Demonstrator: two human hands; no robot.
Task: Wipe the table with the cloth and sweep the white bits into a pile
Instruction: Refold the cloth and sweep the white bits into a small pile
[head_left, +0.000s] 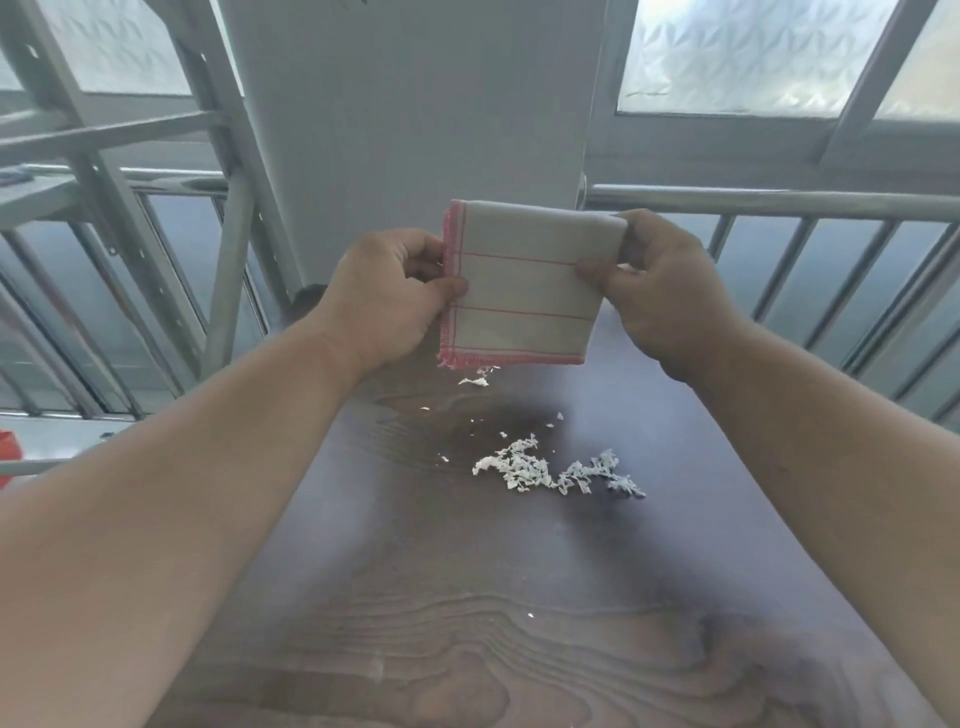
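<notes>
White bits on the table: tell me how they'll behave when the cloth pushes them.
The white bits look thin and flaky, so probably very light and apt to scatter. Strays already lie apart on the table, so some may slip past the cloth.

No readable text, label, brand, number or sign anywhere in view.

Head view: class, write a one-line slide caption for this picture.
Both hands, left hand and right hand, hold a folded cloth above white bits gathered on the dark wooden table.
</notes>
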